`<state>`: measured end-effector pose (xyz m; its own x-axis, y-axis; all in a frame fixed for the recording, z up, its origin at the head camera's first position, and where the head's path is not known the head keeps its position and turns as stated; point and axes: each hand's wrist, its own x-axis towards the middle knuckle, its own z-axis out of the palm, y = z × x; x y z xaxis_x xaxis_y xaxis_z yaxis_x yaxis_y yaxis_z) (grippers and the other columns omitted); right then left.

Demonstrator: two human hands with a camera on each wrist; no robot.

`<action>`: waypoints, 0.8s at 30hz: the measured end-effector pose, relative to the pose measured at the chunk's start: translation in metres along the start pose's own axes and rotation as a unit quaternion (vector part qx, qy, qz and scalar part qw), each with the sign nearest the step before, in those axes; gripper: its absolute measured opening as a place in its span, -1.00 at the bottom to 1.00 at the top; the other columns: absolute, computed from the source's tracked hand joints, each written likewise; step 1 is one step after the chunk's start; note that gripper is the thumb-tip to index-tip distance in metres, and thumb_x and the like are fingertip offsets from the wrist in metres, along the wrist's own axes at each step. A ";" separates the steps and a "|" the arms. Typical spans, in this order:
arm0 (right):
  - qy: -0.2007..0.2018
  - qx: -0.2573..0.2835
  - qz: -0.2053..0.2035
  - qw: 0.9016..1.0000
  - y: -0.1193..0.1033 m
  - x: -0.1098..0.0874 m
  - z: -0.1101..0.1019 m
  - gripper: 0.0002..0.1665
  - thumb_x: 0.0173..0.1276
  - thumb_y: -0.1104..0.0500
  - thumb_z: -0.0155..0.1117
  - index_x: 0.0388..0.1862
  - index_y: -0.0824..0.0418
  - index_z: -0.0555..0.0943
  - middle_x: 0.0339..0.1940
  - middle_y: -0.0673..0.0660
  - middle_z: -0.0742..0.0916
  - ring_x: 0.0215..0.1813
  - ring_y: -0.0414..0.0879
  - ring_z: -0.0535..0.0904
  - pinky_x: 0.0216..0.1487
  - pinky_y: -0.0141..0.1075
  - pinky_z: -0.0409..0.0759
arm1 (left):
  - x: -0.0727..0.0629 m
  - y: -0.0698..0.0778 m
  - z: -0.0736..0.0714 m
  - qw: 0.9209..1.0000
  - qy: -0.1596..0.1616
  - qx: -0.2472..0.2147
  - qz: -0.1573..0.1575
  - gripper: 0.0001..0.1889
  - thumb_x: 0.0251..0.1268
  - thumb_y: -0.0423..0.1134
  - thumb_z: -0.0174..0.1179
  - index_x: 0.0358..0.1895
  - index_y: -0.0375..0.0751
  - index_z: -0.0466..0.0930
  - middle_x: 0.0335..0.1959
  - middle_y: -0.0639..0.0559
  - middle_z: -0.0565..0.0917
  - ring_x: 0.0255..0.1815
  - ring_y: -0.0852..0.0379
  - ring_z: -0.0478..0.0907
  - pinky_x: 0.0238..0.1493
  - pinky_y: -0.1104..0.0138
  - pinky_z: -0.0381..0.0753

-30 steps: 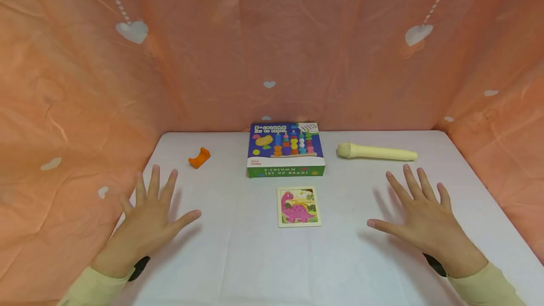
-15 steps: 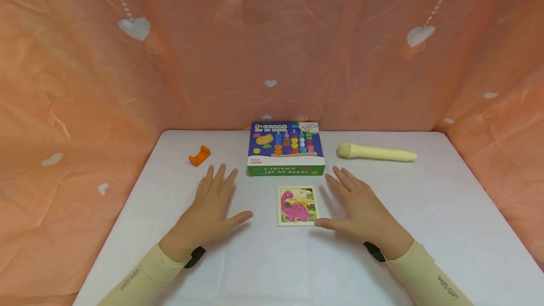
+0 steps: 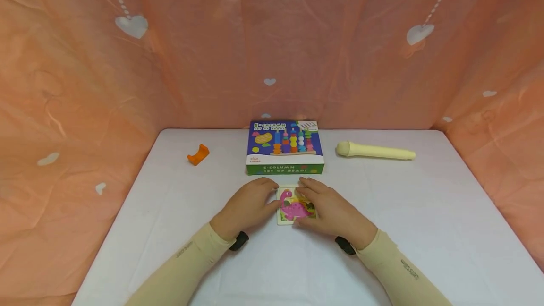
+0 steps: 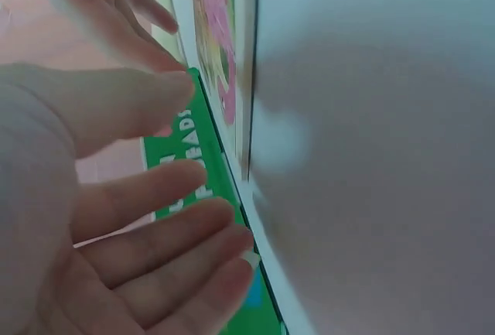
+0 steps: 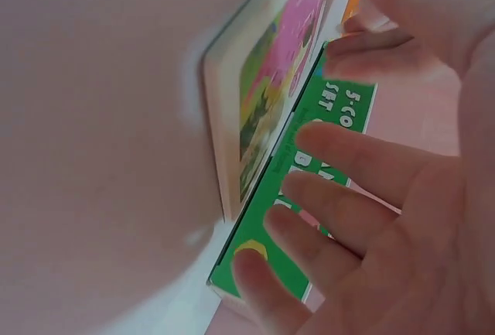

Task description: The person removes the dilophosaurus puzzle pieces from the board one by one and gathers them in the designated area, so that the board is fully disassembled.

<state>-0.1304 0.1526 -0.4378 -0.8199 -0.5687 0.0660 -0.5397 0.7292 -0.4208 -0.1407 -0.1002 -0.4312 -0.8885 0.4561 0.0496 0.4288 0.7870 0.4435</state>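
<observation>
A small square picture puzzle (image 3: 292, 210) with a pink dinosaur and a pale frame lies flat on the table, between my two hands. My left hand (image 3: 248, 206) is at its left side, thumb and fingertips near the edge. Over its right side comes my right hand (image 3: 337, 210), its fingers covering part of the picture from above. In the left wrist view the left fingers (image 4: 174, 227) are loosely bent, with nothing between them and the thumb. The right wrist view shows the right fingers (image 5: 340, 196) spread and relaxed beside the puzzle's frame (image 5: 220, 111), holding nothing.
Just behind the puzzle stands a blue and green bead-set box (image 3: 282, 148). An orange curved block (image 3: 198, 155) lies at the back left, a pale yellow toy microphone (image 3: 376, 150) at the back right. A peach curtain (image 3: 212, 60) hangs behind the white table (image 3: 272, 268).
Both hands have moved inward from the table's sides to the puzzle, and their widely spread fingers have relaxed and drawn together. The puzzle, box, block and microphone stay where they were.
</observation>
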 end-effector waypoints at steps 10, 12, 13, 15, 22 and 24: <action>-0.017 0.007 -0.005 1.000 0.000 0.006 0.002 -0.21 0.31 -0.09 0.64 0.41 0.26 0.65 0.58 0.33 0.56 0.62 0.29 0.47 0.57 0.13 0.48 | 0.026 0.007 0.006 1.000 -0.011 0.002 -0.012 -0.62 0.46 -0.08 0.44 0.13 -0.30 0.79 0.07 -0.14 0.81 0.11 -0.05 0.74 0.24 0.06 0.74; -0.020 0.004 -0.005 1.000 -0.001 0.007 0.003 -0.24 0.32 -0.08 0.64 0.40 0.25 0.67 0.57 0.33 0.57 0.61 0.29 0.47 0.57 0.14 0.48 | 0.026 0.006 0.006 1.000 -0.012 0.005 -0.016 -0.64 0.45 -0.08 0.45 0.10 -0.29 0.80 0.03 -0.12 0.82 0.08 -0.04 0.74 0.21 0.08 0.75; -0.020 0.003 -0.007 1.000 -0.001 0.007 0.003 -0.24 0.32 -0.07 0.64 0.39 0.25 0.67 0.57 0.33 0.57 0.61 0.30 0.48 0.56 0.14 0.49 | 0.026 0.006 0.006 1.000 -0.014 0.004 -0.019 -0.65 0.44 -0.09 0.46 0.08 -0.29 0.81 0.02 -0.12 0.82 0.06 -0.03 0.74 0.19 0.08 0.75; -0.021 -0.001 -0.011 1.000 -0.001 0.008 0.004 -0.25 0.32 -0.06 0.64 0.39 0.26 0.67 0.56 0.33 0.58 0.60 0.31 0.48 0.55 0.15 0.50 | 0.026 0.006 0.006 1.000 -0.015 0.000 -0.022 -0.67 0.43 -0.10 0.47 0.05 -0.29 0.82 -0.01 -0.11 0.82 0.04 -0.01 0.73 0.17 0.09 0.76; -0.012 -0.014 -0.014 1.000 0.000 0.008 0.005 -0.25 0.30 -0.05 0.65 0.39 0.25 0.67 0.54 0.33 0.60 0.57 0.30 0.51 0.54 0.14 0.51 | 0.027 0.007 0.005 1.000 -0.012 -0.016 -0.017 -0.69 0.40 -0.12 0.49 -0.02 -0.31 0.83 -0.04 -0.13 0.82 0.02 -0.03 0.73 0.17 0.08 0.75; -0.011 -0.014 -0.012 1.000 0.000 0.008 0.005 -0.25 0.30 -0.04 0.66 0.39 0.24 0.67 0.54 0.33 0.60 0.57 0.29 0.51 0.55 0.13 0.51 | 0.028 0.007 0.005 1.000 -0.010 -0.015 -0.016 -0.69 0.41 -0.12 0.49 -0.02 -0.32 0.82 -0.03 -0.13 0.82 0.02 -0.04 0.73 0.17 0.07 0.75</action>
<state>-0.1359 0.1459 -0.4420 -0.8022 -0.5945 0.0554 -0.5647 0.7253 -0.3938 -0.1613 -0.0801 -0.4311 -0.8977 0.4403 0.0171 0.3954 0.7880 0.4720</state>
